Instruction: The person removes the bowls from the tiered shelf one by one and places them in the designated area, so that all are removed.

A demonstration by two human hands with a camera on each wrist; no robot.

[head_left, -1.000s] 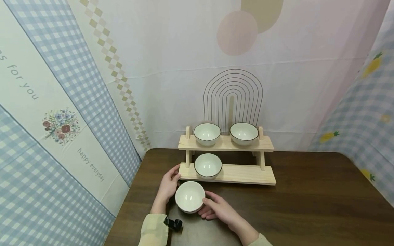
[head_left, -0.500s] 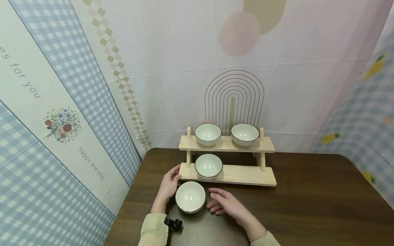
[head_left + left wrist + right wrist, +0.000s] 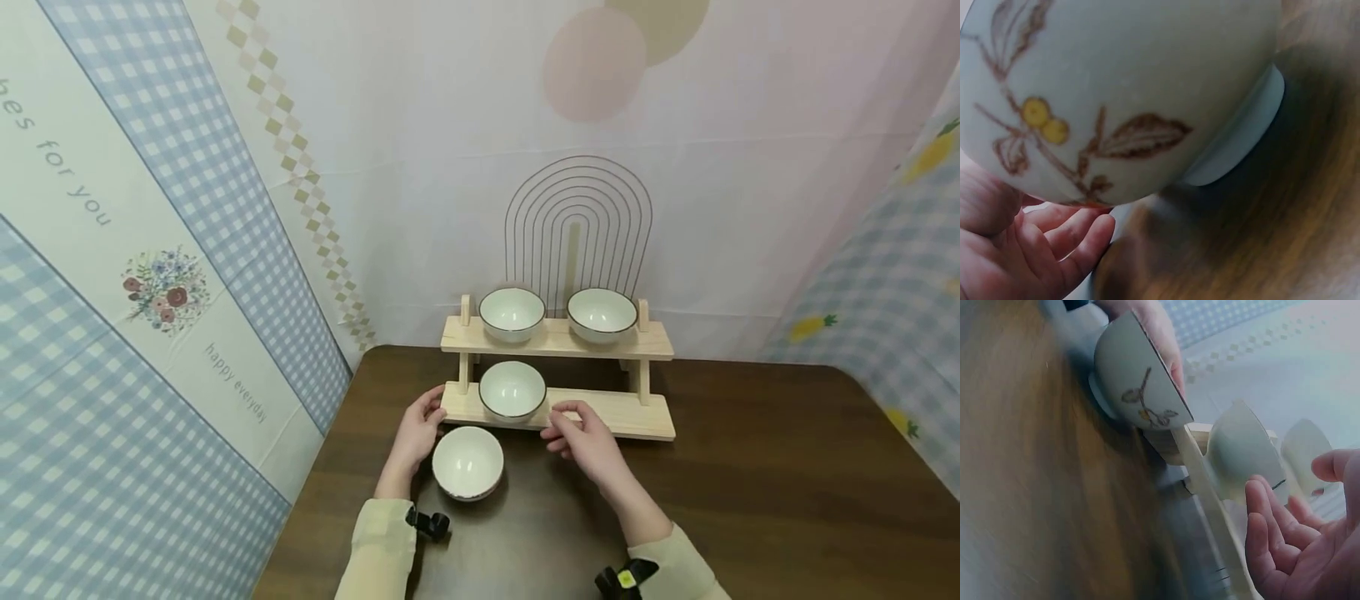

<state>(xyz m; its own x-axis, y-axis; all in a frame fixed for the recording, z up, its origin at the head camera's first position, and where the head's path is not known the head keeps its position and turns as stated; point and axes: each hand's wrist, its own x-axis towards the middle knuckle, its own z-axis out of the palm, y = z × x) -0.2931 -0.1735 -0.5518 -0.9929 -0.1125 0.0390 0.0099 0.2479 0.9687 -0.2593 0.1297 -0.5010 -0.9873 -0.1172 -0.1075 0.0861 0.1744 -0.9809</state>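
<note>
The left wrist view crops the nearest bowl (image 3: 1141,75) — the tabletop (image 3: 1285,219) blurs.

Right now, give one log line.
left hand: at pale wooden shelf, left end | right hand: empty | round white patterned bowl: on brown wood table

the head view is evenly lit, with small highlights inside the near bowl (image 3: 468,458) and a pale sheen on the near tabletop (image 3: 517,550); both wrist views are dimmer, partly blurred.
</note>
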